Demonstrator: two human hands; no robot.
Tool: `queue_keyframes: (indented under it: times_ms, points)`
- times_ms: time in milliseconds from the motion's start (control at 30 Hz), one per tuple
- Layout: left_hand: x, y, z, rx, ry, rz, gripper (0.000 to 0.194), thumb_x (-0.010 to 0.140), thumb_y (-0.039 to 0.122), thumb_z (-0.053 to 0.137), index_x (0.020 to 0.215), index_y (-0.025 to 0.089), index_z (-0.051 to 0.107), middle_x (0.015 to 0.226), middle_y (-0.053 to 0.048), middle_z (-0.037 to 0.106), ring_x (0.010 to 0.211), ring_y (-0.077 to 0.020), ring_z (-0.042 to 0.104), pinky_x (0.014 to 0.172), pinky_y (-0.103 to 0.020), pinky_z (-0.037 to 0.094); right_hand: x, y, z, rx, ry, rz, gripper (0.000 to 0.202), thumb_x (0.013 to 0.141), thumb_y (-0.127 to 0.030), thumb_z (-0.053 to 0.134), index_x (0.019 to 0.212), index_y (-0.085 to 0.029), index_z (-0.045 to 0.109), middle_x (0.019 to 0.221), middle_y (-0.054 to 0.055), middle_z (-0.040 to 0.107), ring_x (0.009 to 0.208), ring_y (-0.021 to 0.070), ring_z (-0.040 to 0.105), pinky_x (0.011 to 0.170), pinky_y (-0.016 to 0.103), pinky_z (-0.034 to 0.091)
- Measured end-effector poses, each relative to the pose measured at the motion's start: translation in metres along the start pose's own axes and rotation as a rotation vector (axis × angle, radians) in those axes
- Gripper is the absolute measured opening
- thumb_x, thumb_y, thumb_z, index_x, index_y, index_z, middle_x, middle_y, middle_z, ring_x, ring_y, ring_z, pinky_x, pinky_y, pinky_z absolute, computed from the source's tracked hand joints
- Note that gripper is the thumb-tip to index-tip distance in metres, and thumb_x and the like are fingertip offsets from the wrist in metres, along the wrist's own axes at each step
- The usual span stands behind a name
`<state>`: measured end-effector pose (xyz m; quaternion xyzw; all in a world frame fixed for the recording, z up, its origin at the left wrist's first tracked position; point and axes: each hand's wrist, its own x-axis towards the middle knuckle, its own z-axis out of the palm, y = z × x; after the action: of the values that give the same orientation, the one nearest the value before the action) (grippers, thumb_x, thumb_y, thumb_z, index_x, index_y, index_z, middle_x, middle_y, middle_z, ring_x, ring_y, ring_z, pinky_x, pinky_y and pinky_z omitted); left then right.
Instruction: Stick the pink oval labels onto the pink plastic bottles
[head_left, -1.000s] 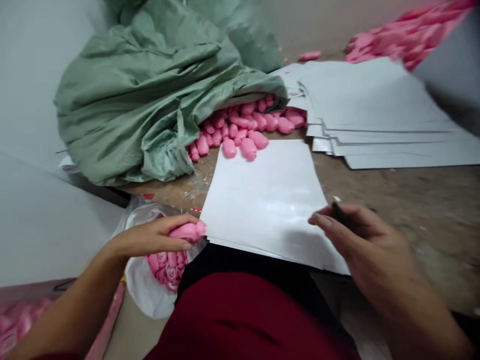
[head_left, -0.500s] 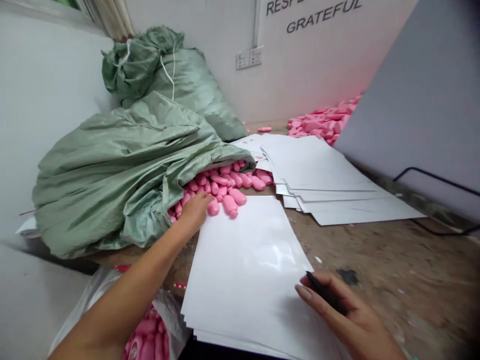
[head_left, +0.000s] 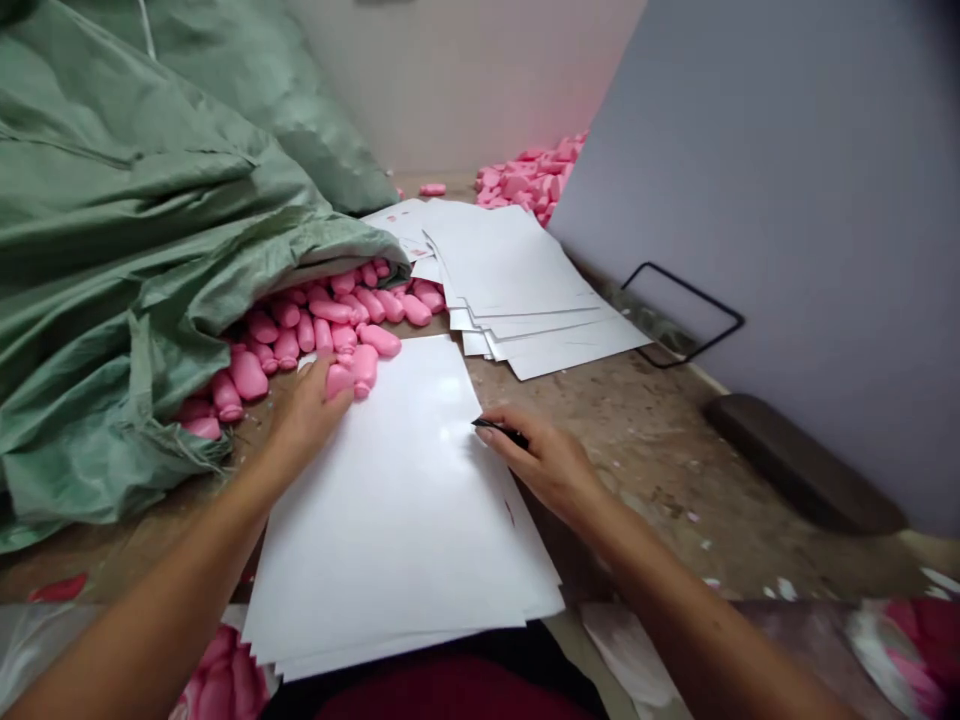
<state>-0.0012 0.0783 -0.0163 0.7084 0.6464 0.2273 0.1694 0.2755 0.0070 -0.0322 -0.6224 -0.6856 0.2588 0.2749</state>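
Note:
A stack of white sheets (head_left: 397,520) lies in front of me, jutting over the near table edge. At its far left corner my left hand (head_left: 311,405) curls its thumb and fingers against a pink bottle-shaped piece (head_left: 340,381); part of its grip is hidden. Another pink piece (head_left: 364,368) rests on the sheets just to the right. Many more pink pieces (head_left: 300,318) spill from the mouth of a green sack (head_left: 247,200). Over the stack's right edge, my right hand (head_left: 551,460) is closed on a slim black pointed tool (head_left: 504,433).
More white sheets (head_left: 517,270) are spread farther back, with a heap of pink pieces (head_left: 529,180) behind. A grey panel (head_left: 765,220) with a black wire frame (head_left: 739,320) leans on the right. Bagged pink pieces (head_left: 221,680) sit below the table's near edge.
The view has shifted right and down. My right hand has moved forward along the stack's right edge with the black tool. My left hand remains at the pink pieces, its thumb now showing.

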Motion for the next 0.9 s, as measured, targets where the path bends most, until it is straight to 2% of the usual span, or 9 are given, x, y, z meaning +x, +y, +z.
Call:
queue_keyframes:
  times_ms: [100,200,367,500,633,700,767,833,900]
  points:
    - [-0.035,0.009,-0.005,-0.125,-0.026,0.016,0.037,0.084,0.04,0.054,0.114,0.02,0.062,0.113,-0.009,0.069,0.102,-0.0272,0.063,0.092,-0.04,0.048,-0.014,-0.008,0.004,0.0,-0.052,-0.082,0.02,0.089,-0.032,0.061,0.104,-0.025,0.072,0.098,0.006,0.077,0.087,0.0249,0.071,0.076,0.038,0.052]
    - [-0.068,0.005,-0.017,-0.257,-0.035,-0.057,0.039,0.082,0.041,0.061,0.115,0.021,0.062,0.107,-0.004,0.069,0.096,-0.023,0.062,0.088,-0.035,0.048,-0.048,-0.023,0.015,-0.001,-0.212,-0.261,0.027,0.086,-0.03,0.068,0.113,-0.025,0.071,0.1,0.007,0.075,0.083,0.0222,0.071,0.075,0.036,0.055]
    - [-0.119,-0.02,-0.043,-0.4,0.046,-0.244,0.048,0.079,0.042,0.07,0.121,0.02,0.061,0.108,-0.005,0.067,0.092,-0.0195,0.062,0.085,-0.033,0.05,-0.099,-0.024,0.034,-0.212,-0.287,-0.537,0.044,0.083,-0.019,0.067,0.126,-0.022,0.066,0.136,0.018,0.064,0.098,0.0295,0.072,0.078,0.043,0.059]
    - [-0.154,-0.035,-0.061,-0.407,0.156,-0.338,0.047,0.079,0.039,0.072,0.122,0.021,0.062,0.111,-0.005,0.067,0.095,-0.0192,0.062,0.083,-0.031,0.052,-0.102,0.003,0.04,-0.258,-0.313,-0.599,0.046,0.085,-0.016,0.058,0.128,-0.027,0.066,0.142,0.012,0.062,0.092,0.0292,0.074,0.076,0.046,0.059]
    - [-0.184,-0.046,-0.07,-0.462,0.225,-0.415,0.05,0.076,0.039,0.073,0.121,0.021,0.062,0.115,-0.007,0.066,0.1,-0.0208,0.064,0.085,-0.033,0.053,-0.085,0.018,0.036,-0.166,-0.405,-0.549,0.036,0.086,-0.033,0.062,0.12,-0.037,0.071,0.14,0.003,0.063,0.087,0.0297,0.075,0.072,0.046,0.06]
    - [-0.195,-0.052,-0.071,-0.495,0.254,-0.447,0.053,0.075,0.041,0.074,0.122,0.02,0.061,0.114,-0.007,0.066,0.099,-0.0211,0.065,0.086,-0.034,0.054,-0.077,0.014,0.033,-0.107,-0.475,-0.541,0.029,0.087,-0.037,0.061,0.112,-0.037,0.075,0.135,0.001,0.067,0.091,0.0303,0.075,0.071,0.045,0.059]
    - [-0.203,-0.056,-0.072,-0.524,0.274,-0.454,0.056,0.075,0.045,0.074,0.123,0.02,0.061,0.115,-0.008,0.066,0.099,-0.0219,0.066,0.088,-0.035,0.054,-0.07,0.003,0.026,-0.108,-0.468,-0.559,0.025,0.087,-0.035,0.058,0.103,-0.034,0.077,0.117,0.004,0.076,0.086,0.0298,0.074,0.069,0.044,0.057]
    - [-0.21,-0.057,-0.074,-0.517,0.298,-0.442,0.058,0.075,0.048,0.074,0.124,0.02,0.06,0.117,-0.008,0.067,0.103,-0.0235,0.066,0.092,-0.037,0.053,-0.065,-0.012,0.013,-0.174,-0.371,-0.588,0.019,0.086,-0.032,0.058,0.091,-0.032,0.077,0.085,0.005,0.079,0.068,0.0265,0.069,0.063,0.041,0.051]
    - [-0.214,-0.055,-0.078,-0.47,0.317,-0.437,0.057,0.075,0.05,0.074,0.123,0.021,0.061,0.119,-0.007,0.068,0.108,-0.0258,0.066,0.098,-0.04,0.051,-0.058,-0.026,-0.011,-0.261,-0.257,-0.602,0.016,0.086,-0.031,0.06,0.078,-0.031,0.074,0.062,0.002,0.071,0.053,0.0214,0.06,0.059,0.037,0.043]
